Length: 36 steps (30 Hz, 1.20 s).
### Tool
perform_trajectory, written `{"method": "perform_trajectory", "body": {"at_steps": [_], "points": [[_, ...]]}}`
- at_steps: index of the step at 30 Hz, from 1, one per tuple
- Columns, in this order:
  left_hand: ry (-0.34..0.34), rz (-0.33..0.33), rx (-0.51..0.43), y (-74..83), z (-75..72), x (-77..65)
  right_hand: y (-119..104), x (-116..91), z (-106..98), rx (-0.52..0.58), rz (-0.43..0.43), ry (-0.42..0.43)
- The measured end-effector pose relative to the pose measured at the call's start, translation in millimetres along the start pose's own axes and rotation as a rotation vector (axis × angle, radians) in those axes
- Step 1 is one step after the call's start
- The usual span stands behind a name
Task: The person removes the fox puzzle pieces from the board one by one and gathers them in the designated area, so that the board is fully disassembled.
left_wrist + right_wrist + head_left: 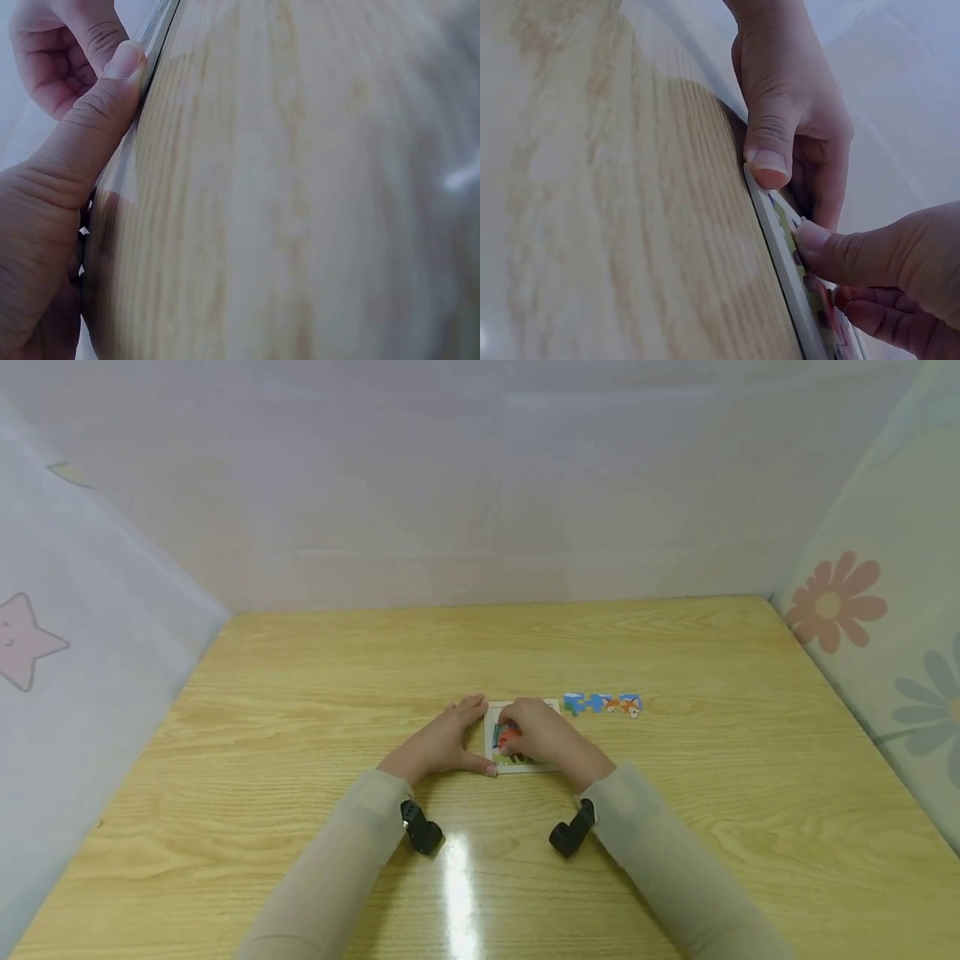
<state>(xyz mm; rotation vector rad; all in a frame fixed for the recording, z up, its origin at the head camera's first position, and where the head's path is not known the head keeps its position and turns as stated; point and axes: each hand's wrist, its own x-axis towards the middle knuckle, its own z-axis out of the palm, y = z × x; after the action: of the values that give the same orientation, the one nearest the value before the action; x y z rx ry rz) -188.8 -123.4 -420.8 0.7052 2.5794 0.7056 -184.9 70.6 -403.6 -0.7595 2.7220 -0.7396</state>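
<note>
A small jigsaw tray (522, 769) with a pale border lies flat on the table, its colourful picture partly covered by my right hand. My left hand (450, 743) holds the tray at its left side, thumb on the near corner and fingers by the far corner. In the right wrist view the left thumb (771, 169) presses on the tray's rim. My right hand (547, 735) reaches over the tray and pinches a reddish puzzle piece (510, 733) between thumb and fingers; its outline is mostly hidden. Whether that piece is fully seated cannot be told.
Several loose puzzle pieces lie in a row just right of the tray: blue ones (573, 702) and ones with an orange fox face (631, 704). The wooden table (300, 677) is backed by a pale cloth (480, 510), with printed cloth at both sides.
</note>
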Motion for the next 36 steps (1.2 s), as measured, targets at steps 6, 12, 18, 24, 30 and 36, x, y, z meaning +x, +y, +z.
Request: {"method": "perform_trajectory", "body": {"at_steps": [6,12,18,24,30,36], "points": [[0.006,0.004,-0.015,0.0,2.1,0.1,9.7,-10.2,6.6,0.054,-0.028,0.085],[0.004,0.010,0.013,-0.2,2.8,1.2,21.7,-23.9,8.0,0.087,-0.041,0.166],[0.008,-0.016,0.020,-0.3,1.1,0.4,32.1,-34.2,2.8,0.113,-0.035,0.206],[0.012,-0.012,0.016,-0.3,0.7,-0.1,39.3,-43.6,-4.0,0.121,-0.028,0.220],[0.013,-0.016,0.002,0.0,1.4,-0.4,46.4,-50.9,-9.4,0.100,-0.012,0.239],[0.019,-0.012,-0.002,0.4,1.5,0.6,54.8,-56.1,-12.0,0.092,0.013,0.265]]}}
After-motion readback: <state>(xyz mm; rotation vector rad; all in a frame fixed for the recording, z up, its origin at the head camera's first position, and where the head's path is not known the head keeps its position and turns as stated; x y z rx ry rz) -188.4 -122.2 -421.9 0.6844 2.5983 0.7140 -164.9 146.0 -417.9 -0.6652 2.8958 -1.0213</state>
